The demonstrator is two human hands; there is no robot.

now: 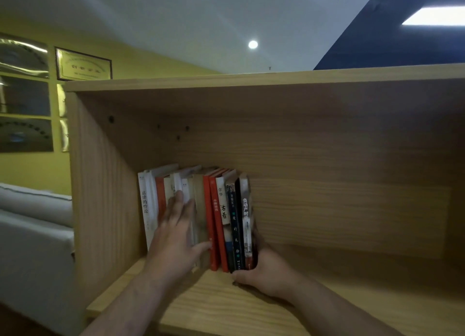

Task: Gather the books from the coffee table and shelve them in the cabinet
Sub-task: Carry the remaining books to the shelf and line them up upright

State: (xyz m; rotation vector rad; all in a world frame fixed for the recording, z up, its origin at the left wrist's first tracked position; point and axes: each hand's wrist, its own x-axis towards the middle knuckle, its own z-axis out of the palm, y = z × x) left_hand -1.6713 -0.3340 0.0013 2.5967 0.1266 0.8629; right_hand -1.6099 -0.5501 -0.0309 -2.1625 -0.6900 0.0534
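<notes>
A row of several books (221, 217) stands upright on the shelf of a light wooden cabinet (339, 159), near its left side wall. The spines are white, red, beige and black. My left hand (176, 232) lies flat with spread fingers against the spines of the left-hand books. My right hand (264, 270) cups the lower right end of the row, against the dark outermost book (246, 209), with the thumb in front of the spines.
The shelf board (327, 310) runs free to the right of the books. A grey sofa (35, 235) stands left of the cabinet. Framed plaques (83, 63) hang on the yellow wall behind it.
</notes>
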